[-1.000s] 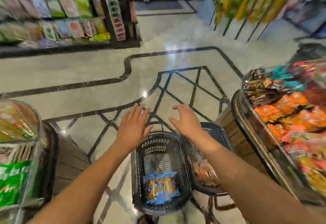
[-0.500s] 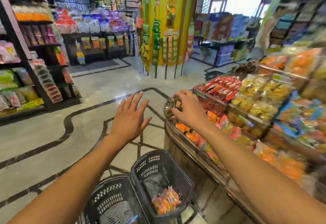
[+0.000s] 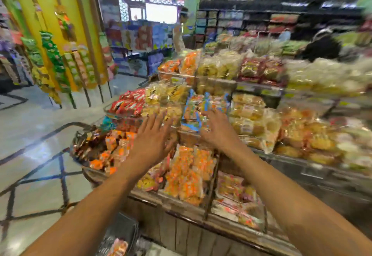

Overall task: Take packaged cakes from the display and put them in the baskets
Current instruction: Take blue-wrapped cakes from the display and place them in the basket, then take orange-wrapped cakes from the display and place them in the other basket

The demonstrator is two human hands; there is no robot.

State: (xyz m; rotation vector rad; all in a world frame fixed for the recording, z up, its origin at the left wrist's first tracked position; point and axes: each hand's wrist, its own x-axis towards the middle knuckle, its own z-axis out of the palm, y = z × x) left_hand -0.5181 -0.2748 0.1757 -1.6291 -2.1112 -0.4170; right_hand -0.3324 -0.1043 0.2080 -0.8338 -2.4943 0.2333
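"How far along was it?"

"One pack (image 3: 119, 247) lay in the basket (image 3: 125, 225) below. The left hand (image 3: 153, 138) hovered open and empty. The right hand (image 3: 218, 130) was spread, gripping nothing, at the blue cakes (image 3: 198, 104) on the display (image 3: 177, 233). I judged more picking remained."

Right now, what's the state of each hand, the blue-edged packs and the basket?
left hand: open, fingers spread, holding nothing.
right hand: open, fingers on the blue-edged packs.
blue-edged packs: stacked, not lifted.
basket: low at the frame's bottom, an orange pack inside.
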